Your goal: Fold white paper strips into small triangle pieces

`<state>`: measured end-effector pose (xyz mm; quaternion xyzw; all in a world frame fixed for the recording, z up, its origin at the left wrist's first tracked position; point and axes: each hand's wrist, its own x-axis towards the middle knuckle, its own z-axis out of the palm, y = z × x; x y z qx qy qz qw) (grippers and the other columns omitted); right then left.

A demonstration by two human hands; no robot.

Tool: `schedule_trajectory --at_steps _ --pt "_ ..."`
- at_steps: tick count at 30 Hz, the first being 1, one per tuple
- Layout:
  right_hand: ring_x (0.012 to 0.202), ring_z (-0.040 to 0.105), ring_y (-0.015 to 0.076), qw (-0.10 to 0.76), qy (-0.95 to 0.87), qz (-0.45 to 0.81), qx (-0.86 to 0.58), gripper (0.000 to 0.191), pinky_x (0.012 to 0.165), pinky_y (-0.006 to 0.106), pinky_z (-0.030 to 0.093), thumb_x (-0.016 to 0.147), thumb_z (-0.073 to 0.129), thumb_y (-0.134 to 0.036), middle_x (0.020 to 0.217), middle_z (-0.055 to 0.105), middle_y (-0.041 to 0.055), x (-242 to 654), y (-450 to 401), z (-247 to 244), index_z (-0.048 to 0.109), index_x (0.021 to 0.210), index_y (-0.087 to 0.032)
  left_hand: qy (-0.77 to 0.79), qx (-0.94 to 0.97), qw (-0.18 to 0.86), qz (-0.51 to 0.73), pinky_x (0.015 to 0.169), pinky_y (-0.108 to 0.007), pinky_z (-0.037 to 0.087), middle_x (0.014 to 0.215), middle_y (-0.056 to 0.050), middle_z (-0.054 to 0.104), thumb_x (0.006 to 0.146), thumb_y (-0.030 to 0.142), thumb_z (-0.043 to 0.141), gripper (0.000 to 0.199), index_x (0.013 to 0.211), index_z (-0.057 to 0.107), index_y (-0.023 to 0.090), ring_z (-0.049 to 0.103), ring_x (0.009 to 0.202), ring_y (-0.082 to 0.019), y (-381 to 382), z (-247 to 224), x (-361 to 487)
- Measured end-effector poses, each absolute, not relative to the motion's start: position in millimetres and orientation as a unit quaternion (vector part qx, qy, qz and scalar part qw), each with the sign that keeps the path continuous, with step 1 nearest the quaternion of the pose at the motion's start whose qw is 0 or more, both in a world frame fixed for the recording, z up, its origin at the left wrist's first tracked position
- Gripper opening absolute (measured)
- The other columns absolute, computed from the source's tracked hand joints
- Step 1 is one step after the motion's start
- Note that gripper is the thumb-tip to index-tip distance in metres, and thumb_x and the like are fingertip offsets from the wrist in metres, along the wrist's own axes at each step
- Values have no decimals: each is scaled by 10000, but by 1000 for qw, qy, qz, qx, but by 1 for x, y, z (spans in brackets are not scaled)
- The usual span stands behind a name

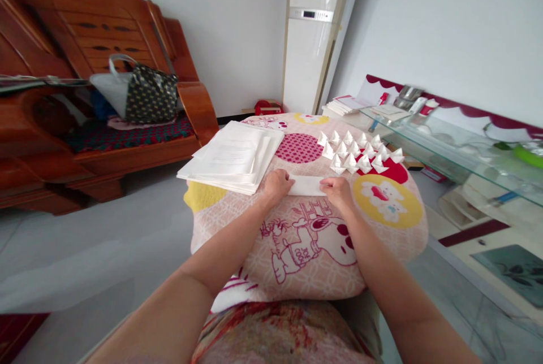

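A folded strip of white paper (307, 186) lies flat on the patterned tablecloth (250, 234), stretched between my two hands. My left hand (278, 184) pinches its left end, with thumb and fingers closed. At the right end my right hand (338, 190) grips the paper the same way. Beyond my right hand stand several small folded paper boats (350, 163) in rows. To the left of my left hand is a stack of white paper sheets (231, 155), the top ones slightly askew and bearing faint print.
A wooden bench (106, 19) with a dark patterned bag (151, 95) stands at the left. On the right, a glass-topped cabinet (458, 143) holds papers (343, 105), metal bowls and cups. A tall white air conditioner (309, 53) stands behind the table.
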<state>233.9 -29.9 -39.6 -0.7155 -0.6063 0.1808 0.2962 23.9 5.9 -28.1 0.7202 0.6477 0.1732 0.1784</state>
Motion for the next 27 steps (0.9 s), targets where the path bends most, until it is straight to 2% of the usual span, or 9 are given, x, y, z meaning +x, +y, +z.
schedule_trajectory --at_steps 4,6,14,27 --pt "975 767 258 265 -612 150 -730 269 930 334 560 826 651 -177 1036 820 104 231 -30 -40 840 1018 -166 642 701 215 226 843 -278 516 960 -90 759 885 231 679 401 1266 634 116 717 895 -202 0 -28 21" --pt "986 766 253 253 -616 143 -732 281 929 318 555 840 646 -172 1059 815 117 230 -31 -39 836 1045 -150 635 698 227 241 833 -276 515 955 -80 751 874 205 686 449 1302 588 116 713 866 -192 -2 -29 19" --pt "978 761 247 246 -622 129 -732 273 904 305 549 833 640 -156 1028 818 111 230 -32 -38 844 1014 -171 638 685 251 246 793 -272 510 943 -48 732 833 188 704 385 1199 583 173 704 810 -173 2 -33 17" --pt "977 757 249 266 -615 137 -729 256 916 320 549 816 640 -167 987 821 98 231 -30 -42 846 967 -186 639 685 253 242 752 -269 510 932 -64 743 834 207 715 376 1190 603 153 707 775 -178 4 -31 17"
